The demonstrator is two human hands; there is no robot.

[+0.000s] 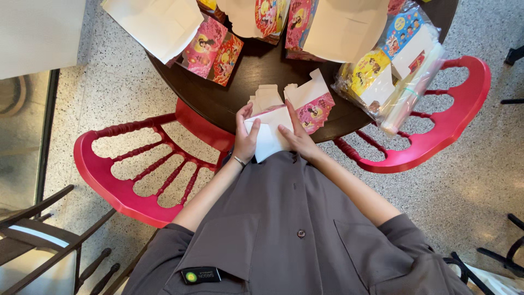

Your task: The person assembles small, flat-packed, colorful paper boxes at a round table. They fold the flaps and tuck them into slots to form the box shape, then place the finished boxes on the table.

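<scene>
Both my hands hold a flat, unfolded cardboard box [271, 136], white inside and pink-printed outside, at the near edge of a dark round table [256, 76]. My left hand [245, 136] grips its left side, thumb on the white face. My right hand [295, 135] presses on its right part with fingers spread. Just beyond lies another partly folded pink and white box [312, 104], with its flaps up.
More flat colourful box blanks [210, 49] and white card sheets [158, 22] cover the far table. A clear plastic bag of blanks [393, 65] sits at the right. Red chairs stand at left [131, 175] and right [453, 120]; a dark chair [49, 240] is at lower left.
</scene>
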